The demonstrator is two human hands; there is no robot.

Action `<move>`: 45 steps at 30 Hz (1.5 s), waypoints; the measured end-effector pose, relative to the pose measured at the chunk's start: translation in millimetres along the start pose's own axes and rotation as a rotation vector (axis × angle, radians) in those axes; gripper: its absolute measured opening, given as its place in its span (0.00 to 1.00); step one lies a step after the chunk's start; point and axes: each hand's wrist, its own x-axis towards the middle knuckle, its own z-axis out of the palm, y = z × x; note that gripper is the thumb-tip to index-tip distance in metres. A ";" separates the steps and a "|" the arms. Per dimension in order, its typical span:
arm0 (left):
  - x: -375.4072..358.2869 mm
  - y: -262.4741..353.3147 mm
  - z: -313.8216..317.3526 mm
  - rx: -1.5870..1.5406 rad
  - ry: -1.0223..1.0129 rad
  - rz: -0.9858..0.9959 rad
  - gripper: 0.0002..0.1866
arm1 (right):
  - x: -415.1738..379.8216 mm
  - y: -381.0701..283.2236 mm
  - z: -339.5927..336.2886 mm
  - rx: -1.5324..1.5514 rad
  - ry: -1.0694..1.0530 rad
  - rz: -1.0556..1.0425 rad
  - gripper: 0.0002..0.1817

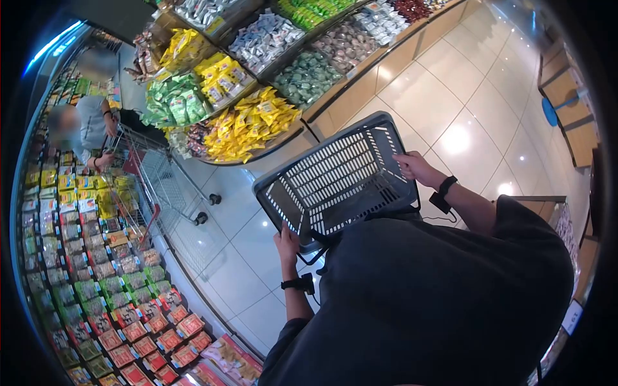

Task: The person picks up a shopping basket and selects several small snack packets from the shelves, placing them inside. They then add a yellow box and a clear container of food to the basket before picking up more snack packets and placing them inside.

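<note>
A dark grey plastic shopping basket (341, 170) with slotted sides is held out before my body, tilted so that I look into it; no goods show inside. My right hand (415, 168) is closed over the rim at its right end. At the near left corner, my left hand (286, 243) grips the rim, the fingers partly hidden by the basket. Each wrist wears a black strap with a small dark device and a cable.
Ahead stands a display of bins with wrapped sweets (309, 77) and yellow packets (248, 125). At left, a person (93, 132) holds a metal shopping cart (154, 167) beside shelves of packaged snacks (129, 302). Pale floor tiles (444, 96) stretch right, toward wooden shelving (573, 116).
</note>
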 end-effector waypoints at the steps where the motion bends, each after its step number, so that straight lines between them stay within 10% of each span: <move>1: -3.2 5.0 1.7 -0.103 -0.069 -0.055 0.29 | 0.3 -0.3 -0.1 0.006 -0.010 0.014 0.23; 45: -50.7 -23.5 1.6 -0.247 0.009 -0.080 0.26 | -14.1 8.5 23.6 -0.019 -0.057 0.054 0.21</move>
